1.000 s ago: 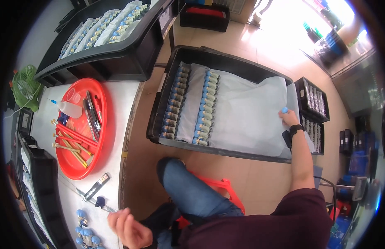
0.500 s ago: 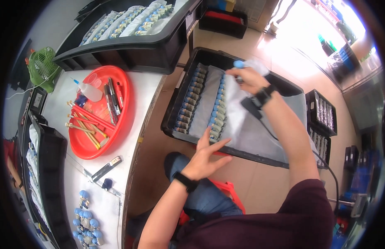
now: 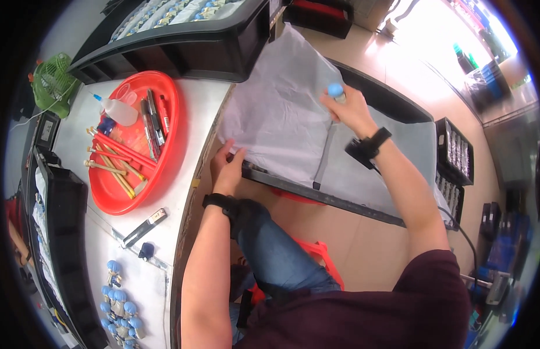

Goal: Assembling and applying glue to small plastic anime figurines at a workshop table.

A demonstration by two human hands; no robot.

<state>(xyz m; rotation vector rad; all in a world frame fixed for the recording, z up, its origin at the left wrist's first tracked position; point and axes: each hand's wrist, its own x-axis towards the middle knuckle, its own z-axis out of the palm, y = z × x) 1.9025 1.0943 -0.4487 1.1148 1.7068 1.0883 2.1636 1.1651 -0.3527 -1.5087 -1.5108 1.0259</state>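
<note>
A small blue-topped figurine (image 3: 336, 90) is held in my closed right hand (image 3: 356, 110), above the far side of a black crate (image 3: 363, 216). A thin white sheet (image 3: 281, 99) lies spread over the crate's left part and hides the rows of figurines under it. At the sheet's near left corner, my left hand (image 3: 226, 171) is closed on its edge between thumb and fingers. Both wrists wear black bands; a cable runs from the right one.
On the white table at left stands a red tray (image 3: 177, 134) of brushes, pens and a squeeze bottle. Several blue-haired figurines (image 3: 121, 311) lie nearer. A large black crate (image 3: 165, 61) holds more figurines. Small black trays (image 3: 456, 148) sit on the floor at right.
The white sheet has been pulled leftward over the rows of figurines. My left hand has moved left and closed on its edge. My right hand still holds the figurine.
</note>
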